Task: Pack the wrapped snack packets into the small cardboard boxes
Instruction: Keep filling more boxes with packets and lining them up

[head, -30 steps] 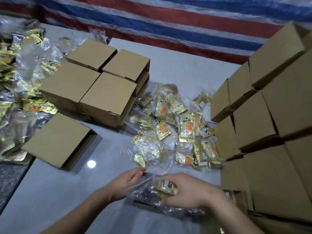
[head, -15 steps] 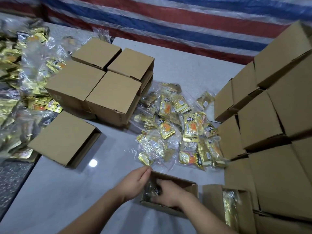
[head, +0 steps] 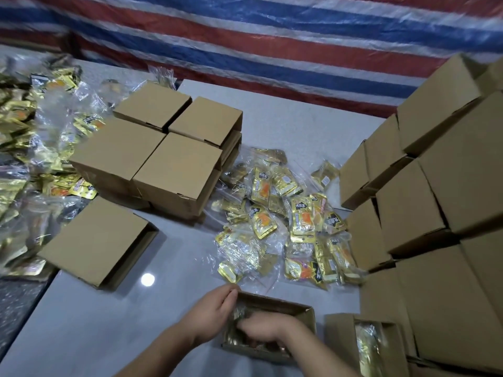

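Low in the frame, centre: open cardboard box (head: 272, 326) on the grey counter (head: 89, 330), wrapped packets half sunk inside. Left hand (head: 215, 308) at the box's left wall, fingers laid over the rim, seemingly steadying rather than clenched. Right hand (head: 268, 331) down inside, curled onto the packets (head: 239, 314); whether gripping or only pressing, cannot tell. Likely trouble: slippery film springing back up and blocking the lid, or thin walls bowing under a hard push. Loose packet pile (head: 288, 227) just above the box, near enough to snag on a withdrawing wrist. Second filled box (head: 362, 346) just right, close enough to be knocked.
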`<control>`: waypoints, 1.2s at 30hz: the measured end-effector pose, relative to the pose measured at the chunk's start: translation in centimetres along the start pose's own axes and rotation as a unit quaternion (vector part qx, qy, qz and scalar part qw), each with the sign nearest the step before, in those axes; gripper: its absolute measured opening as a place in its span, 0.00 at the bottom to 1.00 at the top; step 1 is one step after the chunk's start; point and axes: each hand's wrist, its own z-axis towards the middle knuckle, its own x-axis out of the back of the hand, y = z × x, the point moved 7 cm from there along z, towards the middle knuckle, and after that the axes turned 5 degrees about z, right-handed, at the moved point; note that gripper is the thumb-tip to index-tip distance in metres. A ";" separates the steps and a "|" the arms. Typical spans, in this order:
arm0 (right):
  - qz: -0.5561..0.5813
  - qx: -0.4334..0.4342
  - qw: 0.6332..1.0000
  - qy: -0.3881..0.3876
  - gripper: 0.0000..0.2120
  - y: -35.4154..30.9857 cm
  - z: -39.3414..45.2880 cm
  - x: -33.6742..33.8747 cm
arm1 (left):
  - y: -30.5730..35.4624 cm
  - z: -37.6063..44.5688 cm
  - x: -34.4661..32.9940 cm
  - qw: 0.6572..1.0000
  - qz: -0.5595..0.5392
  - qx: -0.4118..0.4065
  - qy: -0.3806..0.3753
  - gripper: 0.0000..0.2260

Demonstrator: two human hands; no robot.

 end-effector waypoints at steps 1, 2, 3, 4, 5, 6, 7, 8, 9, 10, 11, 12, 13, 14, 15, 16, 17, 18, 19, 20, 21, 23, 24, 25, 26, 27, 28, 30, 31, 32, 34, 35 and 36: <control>-0.020 0.034 0.999 0.038 0.15 -0.2 -0.8 0.9 | 0.2 0.1 0.1 1.000 0.005 -0.001 -0.004 0.12; -0.016 0.072 0.993 0.089 0.15 -0.4 -1.9 2.0 | 0.4 0.3 0.1 1.000 0.008 -0.004 -0.007 0.12; 0.011 0.111 0.983 0.144 0.14 -0.6 -3.4 3.3 | 0.6 0.5 0.1 1.000 0.010 -0.006 -0.008 0.12; 0.039 0.148 0.969 0.193 0.13 -0.8 -4.9 4.5 | 0.6 0.5 0.2 1.000 0.007 -0.002 -0.008 0.12; 0.051 0.176 0.953 0.241 0.13 -0.7 -6.2 5.9 | 0.6 0.6 0.2 1.000 0.003 0.001 -0.011 0.12; 0.042 0.196 0.937 0.285 0.13 -0.6 -7.2 7.2 | 0.5 0.6 0.2 1.000 -0.001 0.004 -0.014 0.13; 0.025 0.205 0.924 0.322 0.13 -0.5 -7.8 8.3 | 0.4 0.5 0.3 1.000 -0.002 0.007 -0.018 0.13; 0.002 0.207 0.912 0.353 0.12 -0.5 -8.2 9.2 | 0.4 0.5 0.5 1.000 -0.002 0.006 -0.020 0.13; -0.029 0.198 0.907 0.371 0.12 -0.5 -8.1 9.7 | 0.4 0.5 0.6 1.000 -0.001 0.005 -0.021 0.14; -0.060 0.181 0.908 0.373 0.14 -0.2 -7.6 9.9 | 0.4 0.6 0.6 1.000 -0.001 0.003 -0.022 0.13; -0.086 0.159 0.914 0.363 0.17 0.2 -7.0 9.8 | 0.4 0.6 0.5 1.000 0.001 0.001 -0.025 0.13; -0.105 0.132 0.925 0.341 0.19 0.8 -6.4 9.2 | 0.4 0.5 0.3 1.000 0.005 0.000 -0.029 0.13; -0.116 0.108 0.934 0.319 0.21 1.5 -5.8 8.5 | 0.4 0.4 0.1 0.999 0.005 0.001 -0.032 0.13; -0.123 0.087 0.940 0.307 0.23 2.2 -5.4 7.9 | 0.3 0.4 0.0 0.999 0.000 0.006 -0.035 0.14; -0.128 0.073 0.941 0.306 0.24 2.8 -5.1 7.5 | 0.2 0.5 0.1 0.999 -0.006 0.014 -0.034 0.16; -0.129 0.066 0.940 0.309 0.24 3.1 -5.1 7.4 | 0.2 0.8 0.6 0.999 -0.008 0.021 -0.025 0.18; -0.121 0.069 0.939 0.316 0.24 3.2 -5.1 7.5 | 0.4 1.5 1.4 1.000 -0.001 0.021 -0.009 0.18; -0.107 0.077 0.936 0.325 0.23 3.2 -5.0 7.7 | 0.7 2.4 2.4 1.000 0.021 0.015 0.011 0.15; -0.096 0.086 0.933 0.335 0.22 3.1 -4.9 8.0 | 1.2 3.6 3.4 0.998 0.059 0.005 0.030 0.11; -0.090 0.091 0.931 0.343 0.21 2.9 -5.0 8.3 | 1.8 5.0 4.3 0.993 0.104 -0.010 0.045 0.11; -0.085 0.095 0.927 0.352 0.21 2.9 -5.0 8.6 | 2.6 6.4 4.9 0.987 0.147 -0.023 0.053 0.12; -0.072 0.098 0.921 0.369 0.21 3.1 -5.2 9.3 | 4.2 9.8 5.4 0.973 0.220 -0.031 0.056 0.16; -0.063 0.098 0.919 0.376 0.22 3.3 -5.3 9.6 | 5.0 11.5 5.4 0.961 0.268 -0.039 0.055 0.17; -0.051 0.101 0.917 0.384 0.21 3.4 -5.5 9.9 | 5.8 13.2 5.3 0.940 0.335 -0.053 0.047 0.19; -0.040 0.105 0.913 0.391 0.21 3.4 -5.6 10.2 | 6.6 14.9 4.9 0.905 0.418 -0.074 0.036 0.23; -0.031 0.111 0.910 0.399 0.20 3.4 -5.8 10.5 | 7.3 16.4 4.3 0.862 0.495 -0.104 0.024 0.28; -0.023 0.119 0.906 0.406 0.20 3.4 -6.0 10.7 | 7.9 17.7 3.8 0.823 0.552 -0.132 0.009 0.32; -0.015 0.131 0.896 0.424 0.19 3.2 -6.5 11.3 | 8.4 20.3 2.8 0.763 0.625 -0.166 -0.020 0.38; -0.012 0.133 0.893 0.431 0.19 3.1 -6.6 11.6 | 8.4 21.5 2.4 0.737 0.653 -0.171 -0.037 0.40; -0.008 0.133 0.891 0.434 0.18 3.2 -6.8 11.9 | 8.3 22.5 1.9 0.711 0.680 -0.172 -0.053 0.41; 0.001 0.132 0.889 0.438 0.17 3.7 -7.0 12.6 | 8.2 24.3 0.8 0.667 0.721 -0.172 -0.073 0.42; 0.004 0.131 0.888 0.440 0.16 4.1 -7.0 12.8 | 8.3 24.9 0.2 0.657 0.729 -0.175 -0.075 0.41; 0.007 0.131 0.889 0.439 0.16 4.5 -7.0 12.9 | 8.2 25.2 -0.4 0.654 0.731 -0.180 -0.076 0.41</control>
